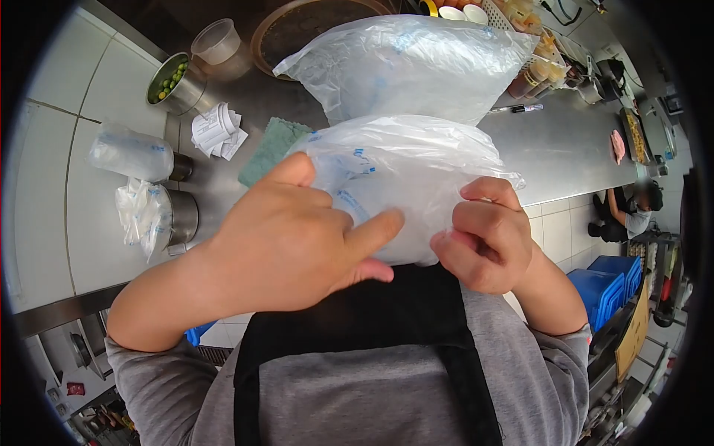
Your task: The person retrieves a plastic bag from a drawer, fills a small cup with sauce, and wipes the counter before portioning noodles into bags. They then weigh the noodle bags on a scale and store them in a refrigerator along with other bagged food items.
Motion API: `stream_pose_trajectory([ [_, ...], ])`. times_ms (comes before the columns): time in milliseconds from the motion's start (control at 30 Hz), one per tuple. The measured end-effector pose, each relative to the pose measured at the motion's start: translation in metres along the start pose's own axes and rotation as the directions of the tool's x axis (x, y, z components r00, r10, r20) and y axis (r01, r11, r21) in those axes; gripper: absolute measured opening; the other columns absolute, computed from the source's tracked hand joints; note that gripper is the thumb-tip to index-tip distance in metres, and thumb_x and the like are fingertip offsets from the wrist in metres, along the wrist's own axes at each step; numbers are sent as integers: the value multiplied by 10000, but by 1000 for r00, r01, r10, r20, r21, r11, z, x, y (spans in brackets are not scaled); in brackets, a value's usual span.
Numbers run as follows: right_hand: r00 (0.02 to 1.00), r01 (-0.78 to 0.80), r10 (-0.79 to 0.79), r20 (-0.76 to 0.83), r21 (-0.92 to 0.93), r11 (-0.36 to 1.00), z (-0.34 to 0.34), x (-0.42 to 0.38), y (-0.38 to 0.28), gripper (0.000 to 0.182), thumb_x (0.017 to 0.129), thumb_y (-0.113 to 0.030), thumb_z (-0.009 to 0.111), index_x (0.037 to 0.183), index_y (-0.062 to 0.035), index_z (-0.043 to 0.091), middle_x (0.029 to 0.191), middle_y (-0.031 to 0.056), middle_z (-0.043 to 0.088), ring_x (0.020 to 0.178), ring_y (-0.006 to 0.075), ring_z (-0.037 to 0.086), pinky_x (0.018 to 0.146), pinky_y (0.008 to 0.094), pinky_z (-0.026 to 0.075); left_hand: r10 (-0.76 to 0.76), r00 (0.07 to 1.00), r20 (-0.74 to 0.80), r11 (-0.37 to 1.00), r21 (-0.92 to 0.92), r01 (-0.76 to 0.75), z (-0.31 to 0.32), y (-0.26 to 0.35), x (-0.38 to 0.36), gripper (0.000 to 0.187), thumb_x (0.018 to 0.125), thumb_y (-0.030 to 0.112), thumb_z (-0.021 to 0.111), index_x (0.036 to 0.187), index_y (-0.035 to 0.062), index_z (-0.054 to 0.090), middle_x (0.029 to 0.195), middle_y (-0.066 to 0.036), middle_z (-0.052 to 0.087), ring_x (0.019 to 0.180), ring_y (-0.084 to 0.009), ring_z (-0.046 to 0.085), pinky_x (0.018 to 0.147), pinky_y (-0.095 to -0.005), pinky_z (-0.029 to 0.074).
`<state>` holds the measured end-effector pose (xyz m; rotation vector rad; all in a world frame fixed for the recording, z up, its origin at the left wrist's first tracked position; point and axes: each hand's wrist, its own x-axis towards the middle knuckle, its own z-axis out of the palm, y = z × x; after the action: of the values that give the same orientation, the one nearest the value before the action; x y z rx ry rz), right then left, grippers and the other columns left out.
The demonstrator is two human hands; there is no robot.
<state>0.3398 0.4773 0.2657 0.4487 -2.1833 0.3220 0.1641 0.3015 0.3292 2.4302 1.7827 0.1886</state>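
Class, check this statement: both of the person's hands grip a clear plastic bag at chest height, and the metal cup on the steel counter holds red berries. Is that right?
Not quite. The head view shows the metal cup on the steel counter holding small green fruits, not red berries. The rest stands: the left hand and right hand both grip the clear plastic bag at chest height.

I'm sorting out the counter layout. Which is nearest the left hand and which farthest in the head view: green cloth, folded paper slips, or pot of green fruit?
From the left hand:
1. Green cloth, just above the hand.
2. Folded paper slips, up and left.
3. Pot of green fruit, far upper left.
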Motion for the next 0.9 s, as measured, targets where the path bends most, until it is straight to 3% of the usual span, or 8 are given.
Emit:
stream_pose_trajectory([
  [200, 992, 126, -127, -26, -22, 992, 8, 6, -3, 270, 548, -77, 634, 770, -219, 579, 759, 5, 507, 538, 122, 410, 653, 276, 400, -259, 878, -402, 955, -245, 170, 13, 1, 17, 390, 757, 210, 779, 1079, 89, 594, 713, -37, 590, 579, -217, 570, 587, -312, 443],
  [300, 988, 140, -143, -65, -44, 989, 8, 6, -4, 283, 520, -94, 626, 760, -233, 570, 742, -10, 503, 518, 121, 365, 627, 274, 381, -270, 920, -283, 949, -242, 203, 5, -4, 15, 342, 750, 28, 741, 1050, 69, 583, 784, -41, 592, 605, -204, 574, 565, -304, 467],
  [433, 993, 119, -119, -11, 7, 993, 2, 1, -12, 258, 537, -91, 622, 743, -231, 557, 747, -16, 513, 498, 116, 335, 615, 271, 365, -368, 768, -525, 930, -203, 307, -16, -9, 13, 281, 765, -45, 685, 1004, 50, 573, 804, -26, 579, 665, -148, 567, 603, -296, 466],
  [567, 994, 111, -112, 15, 45, 993, -1, 6, -12, 227, 562, -98, 625, 736, -224, 553, 735, -12, 511, 484, 117, 340, 548, 268, 349, 51, 766, -641, 931, 308, 196, -32, -2, 2, 194, 814, 29, 689, 987, 23, 601, 797, -20, 567, 720, -129, 578, 646, -248, 480],
  [633, 994, 93, -98, 48, 96, 991, -3, 5, -11, 219, 577, -97, 629, 740, -220, 552, 729, -14, 511, 476, 114, 346, 498, 257, 333, 59, 942, -329, 995, 94, -30, -15, 28, 2, 333, 825, 254, 683, 1050, 18, 617, 857, -70, 621, 840, -198, 626, 720, -291, 509],
  [700, 992, 82, -96, 81, 154, 985, -4, 4, -11, 211, 591, -96, 634, 743, -217, 551, 724, -16, 511, 468, 111, 352, 449, 245, 317, 94, 982, -164, 994, -42, -102, -8, 33, 3, 435, 830, 366, 680, 1082, 16, 625, 887, -95, 648, 900, -232, 650, 757, -313, 524],
  [767, 988, 118, -125, 94, 76, 990, -4, 1, -10, 171, 663, -109, 662, 771, -201, 567, 713, -13, 507, 448, 107, 386, 367, 237, 313, -225, 932, 283, 962, -87, 259, -8, 23, 8, 494, 756, 392, 712, 1098, 46, 625, 952, -127, 656, 964, -280, 644, 794, -349, 524],
  [900, 938, -14, -9, 348, 64, 998, -14, 3, -23, 208, 757, -216, 709, 931, -174, 604, 758, 9, 536, 450, 126, 487, 354, 258, 377, -171, 962, 215, 985, 37, 167, 4, 8, 2, 534, 671, 345, 753, 1127, 98, 627, 1008, -111, 638, 975, -290, 636, 805, -395, 522],
])
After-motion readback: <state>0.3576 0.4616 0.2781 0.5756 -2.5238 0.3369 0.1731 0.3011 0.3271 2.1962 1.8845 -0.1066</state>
